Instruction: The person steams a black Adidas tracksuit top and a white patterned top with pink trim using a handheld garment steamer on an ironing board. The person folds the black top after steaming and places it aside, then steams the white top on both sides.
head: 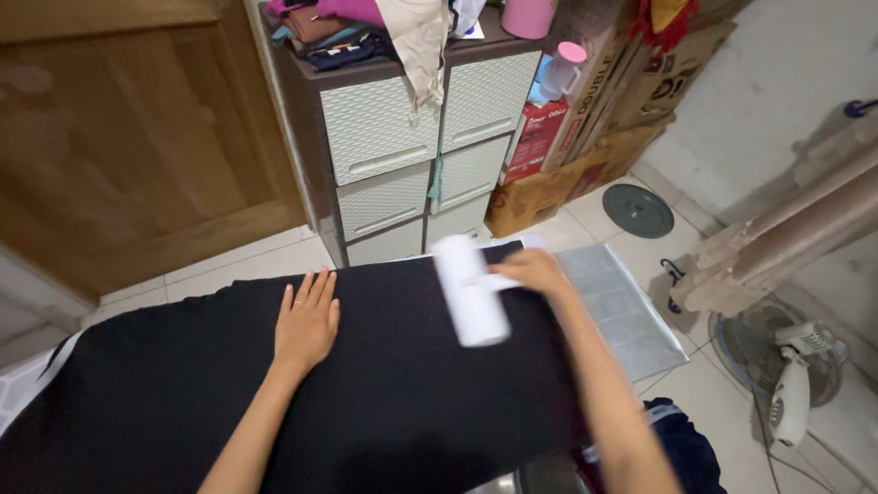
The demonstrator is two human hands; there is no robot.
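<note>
Blur smears the white lint roller [470, 291], so its surface detail and the exact way its handle sits in the hand cannot be made out. Most of the ironing board [615, 306] is hidden under the black garment [402, 393]; only its grey padded end shows at the right, and the garment itself is cut off at the lower and left edges of the view. Both forearms run out of the bottom of the picture.

The left hand [306, 322] lies flat on the black garment, palm down, fingers straight and close together, holding nothing, with a ring on one finger. The right hand [530, 271] is closed around the handle of the lint roller, fingers curled over it; the roller head lies across the cloth just beside that hand, near the far edge of the garment, apart from the left hand.

Beyond the board stands a drawer cabinet [412, 137] with pale fronts and folded clothes heaped on top. Cardboard boxes [585, 119] lean against the wall beside it, with a pink bottle [562, 66] on them. The floor is pale tile [732, 393]; a floor fan [786, 366] sits at lower right, and a wooden door [128, 137] fills the upper left.
</note>
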